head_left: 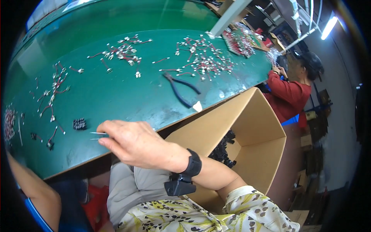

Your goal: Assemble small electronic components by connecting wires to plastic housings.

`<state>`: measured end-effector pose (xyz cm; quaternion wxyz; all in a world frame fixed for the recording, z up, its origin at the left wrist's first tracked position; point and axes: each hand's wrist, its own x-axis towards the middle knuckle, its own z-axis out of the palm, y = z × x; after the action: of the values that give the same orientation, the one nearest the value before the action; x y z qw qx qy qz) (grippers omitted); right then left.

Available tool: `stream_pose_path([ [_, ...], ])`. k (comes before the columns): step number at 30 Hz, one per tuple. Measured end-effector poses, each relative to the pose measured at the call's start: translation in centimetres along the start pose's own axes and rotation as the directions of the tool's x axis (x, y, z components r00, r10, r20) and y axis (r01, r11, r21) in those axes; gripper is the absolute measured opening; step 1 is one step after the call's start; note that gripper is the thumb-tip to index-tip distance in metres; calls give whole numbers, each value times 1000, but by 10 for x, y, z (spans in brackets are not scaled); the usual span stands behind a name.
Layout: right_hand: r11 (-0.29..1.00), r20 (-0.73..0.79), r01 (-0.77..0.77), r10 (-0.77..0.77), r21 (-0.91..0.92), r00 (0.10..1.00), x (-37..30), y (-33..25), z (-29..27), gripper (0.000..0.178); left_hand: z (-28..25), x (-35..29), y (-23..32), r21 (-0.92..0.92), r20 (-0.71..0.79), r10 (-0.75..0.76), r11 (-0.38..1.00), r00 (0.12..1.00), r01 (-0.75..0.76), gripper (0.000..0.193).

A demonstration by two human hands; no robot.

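My right hand [133, 143] reaches left over the front edge of the green table, palm down. Between its thumb and fingers are metal tweezers [98, 133], with two thin prongs that stand apart and point left. Just beyond the prongs lies a small block of black parts [79, 123], not touched by them. A black strap with a black device [181, 185] is around my right wrist. Farther left, a black piece with red and black wires [50, 144] lies near the table edge. My left hand is not in view.
Blue-handled pliers [179, 89] lie on the green table [150, 92]. Piles of short wires with white connectors [210, 63] are scattered behind. A cardboard box [262, 135] with black parts stands at the right. Another person's arm [36, 191] is at the left; a person in red [288, 91] works farther right.
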<state>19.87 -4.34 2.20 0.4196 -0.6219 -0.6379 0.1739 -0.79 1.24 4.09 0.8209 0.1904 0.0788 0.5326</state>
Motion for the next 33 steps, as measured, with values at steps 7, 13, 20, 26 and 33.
stream_pose_path([
  [7, 1000, 41, -20, 19, 10, 999, -3, -2, -2, 17, 3, 11, -8, -55, 45, -4, 998, 999, 7, 54],
  [13, 999, 49, -37, 37, -3, 998, 1, -1, -1, 18, 8, 15, -13, -111, 46, 21, 994, 999, -16, 54],
  [20, 999, 44, -40, 41, -26, 998, 3, 1, -4, 18, 11, 19, -21, -187, 28, 49, 981, 998, -43, 54],
  [26, 995, 73, -64, 58, 74, 996, 11, -3, 3, 22, 22, 28, -26, -212, 48, 82, 975, 995, -71, 54],
  [33, 885, 20, -199, 210, 422, 977, -5, -8, -8, 25, -9, 32, -29, 128, -109, -187, 971, 976, 200, 49],
])
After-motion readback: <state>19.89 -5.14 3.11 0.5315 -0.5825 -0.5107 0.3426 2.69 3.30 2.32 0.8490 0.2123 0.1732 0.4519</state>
